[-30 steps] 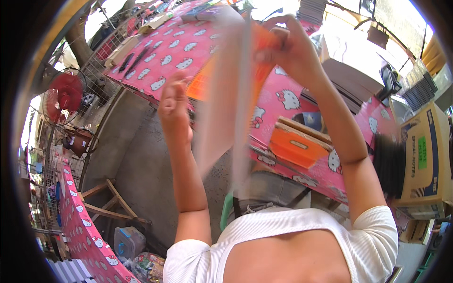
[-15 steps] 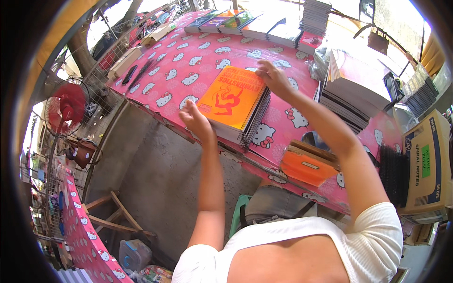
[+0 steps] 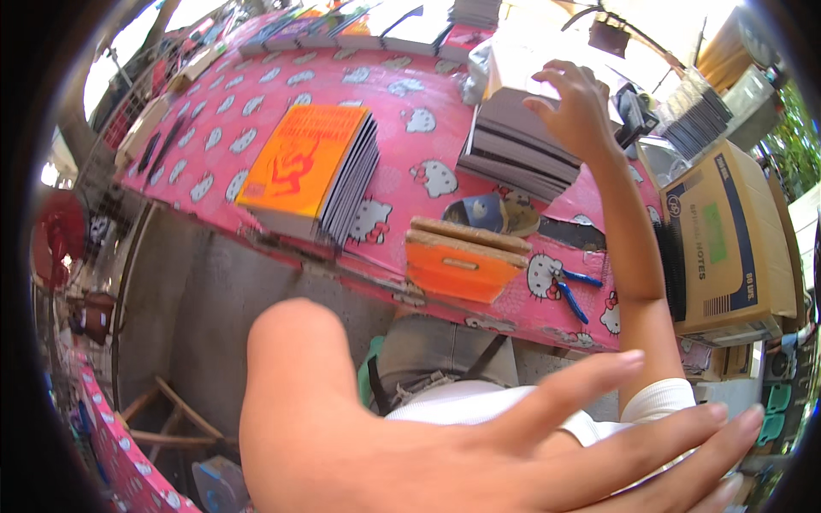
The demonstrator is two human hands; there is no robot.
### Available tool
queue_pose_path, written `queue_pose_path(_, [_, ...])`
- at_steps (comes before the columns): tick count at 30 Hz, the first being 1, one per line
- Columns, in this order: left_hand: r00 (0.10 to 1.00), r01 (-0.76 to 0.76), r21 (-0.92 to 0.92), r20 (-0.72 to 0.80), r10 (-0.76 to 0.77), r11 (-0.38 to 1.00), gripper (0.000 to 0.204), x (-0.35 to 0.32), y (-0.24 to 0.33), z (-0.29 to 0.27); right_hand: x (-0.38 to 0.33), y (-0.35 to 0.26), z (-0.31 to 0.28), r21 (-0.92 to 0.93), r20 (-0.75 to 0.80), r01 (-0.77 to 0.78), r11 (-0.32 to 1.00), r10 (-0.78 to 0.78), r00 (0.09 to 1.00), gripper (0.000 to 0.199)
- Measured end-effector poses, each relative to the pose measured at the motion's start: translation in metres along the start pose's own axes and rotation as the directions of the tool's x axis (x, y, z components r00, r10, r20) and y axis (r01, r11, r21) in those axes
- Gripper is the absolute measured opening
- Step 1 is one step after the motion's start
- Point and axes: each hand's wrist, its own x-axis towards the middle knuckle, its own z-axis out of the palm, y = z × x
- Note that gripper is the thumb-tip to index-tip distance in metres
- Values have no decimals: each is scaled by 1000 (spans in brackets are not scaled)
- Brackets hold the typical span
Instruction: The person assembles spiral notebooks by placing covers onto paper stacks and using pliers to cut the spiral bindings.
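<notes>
A stack of spiral-bound notebooks with an orange cover (image 3: 295, 162) lies on the pink table, with neither hand on it. Close in front of the camera is my left hand (image 3: 547, 462), large and slightly blurred, its fingers spread and nothing in them. My right hand (image 3: 577, 107) is over a thick stack of white-paged books (image 3: 522, 141) at the back right. Its fingers are apart and slightly bent; whether they touch the top of the stack I cannot tell.
An orange-faced wooden block (image 3: 462, 269) stands at the table's near edge, with blue-handled pliers (image 3: 571, 291) to its right. A cardboard box (image 3: 727, 239) and black spiral coils (image 3: 671, 274) are farther right. Several books (image 3: 359, 34) line the back. A fan (image 3: 60, 239) is at left.
Both hands have left the orange notebooks. My right hand has moved right to the white-paged stack; my left has risen close to the camera. The view has turned right, showing the pliers.
</notes>
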Motion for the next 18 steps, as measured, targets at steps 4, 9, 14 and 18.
queue_pose_path(4, [988,-152,-46,-48,150,987,12,14,-5,3,5,11,8,-26,31,-28,999,29,999,25])
queue_pose_path(9, [824,-189,-608,-525,-212,771,29,6,-45,-11,-5,26,15,257,-112,59,965,-30,993,12])
queue_pose_path(14, [155,-89,-977,-204,-967,192,40,-54,-179,5,-89,-84,-17,290,-130,322,901,-297,946,14])
queue_pose_path(18, [164,359,-745,-543,-824,563,21,-34,-150,10,-144,-52,-37,450,-275,153,880,-27,961,20])
